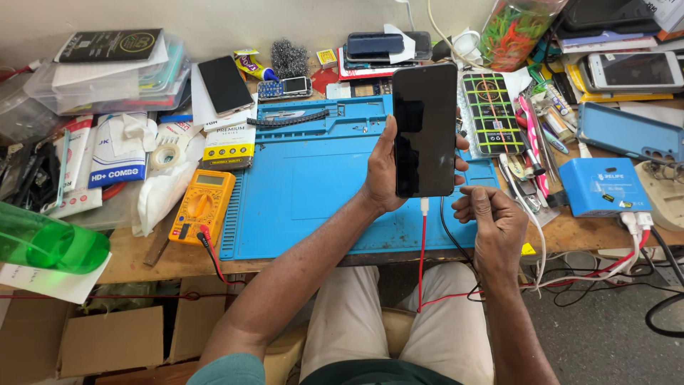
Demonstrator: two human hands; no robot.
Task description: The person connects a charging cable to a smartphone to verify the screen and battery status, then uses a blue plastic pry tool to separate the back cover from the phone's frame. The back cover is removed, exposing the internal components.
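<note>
Head view, left hand [381,171] gripping dark phone [425,128], right hand [491,217] loosely curled beside red cable [422,249], jar [514,28] of coloured bands

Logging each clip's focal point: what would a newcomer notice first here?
The dark-screened black smartphone, upright at centre in the left hand, with a red-and-white cable plugged into its bottom. Beneath lies a bright blue rubber work mat; left of it, a yellow multimeter. The right hand hovers beside the cable.
</note>
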